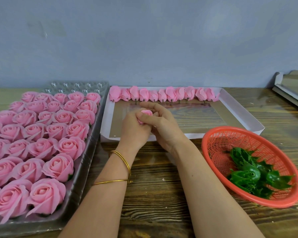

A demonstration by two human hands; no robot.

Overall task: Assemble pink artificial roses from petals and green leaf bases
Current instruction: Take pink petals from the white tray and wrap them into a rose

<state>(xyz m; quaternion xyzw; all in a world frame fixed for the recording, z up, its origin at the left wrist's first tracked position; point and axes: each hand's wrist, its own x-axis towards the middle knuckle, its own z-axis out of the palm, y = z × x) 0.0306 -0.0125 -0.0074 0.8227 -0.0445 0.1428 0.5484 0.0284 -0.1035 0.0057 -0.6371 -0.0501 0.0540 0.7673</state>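
A small pink rose bud [146, 113] sits between both hands above the white tray [237, 107]. My left hand [132, 130] curls round its lower part. My right hand [160, 124] wraps over it from the right, thumb across the front. Most of the bud is hidden by fingers. A row of folded pink petal pieces [163, 93] lies along the tray's far edge. Green leaf bases [249, 174] are heaped in a red mesh basket [213, 146] at the right.
A clear plastic tray [86, 158] at the left is packed with several finished pink roses [41, 148]. The wooden table [158, 179] runs under my forearms. A grey flat stack [292, 86] lies at the far right, and a grey wall stands behind.
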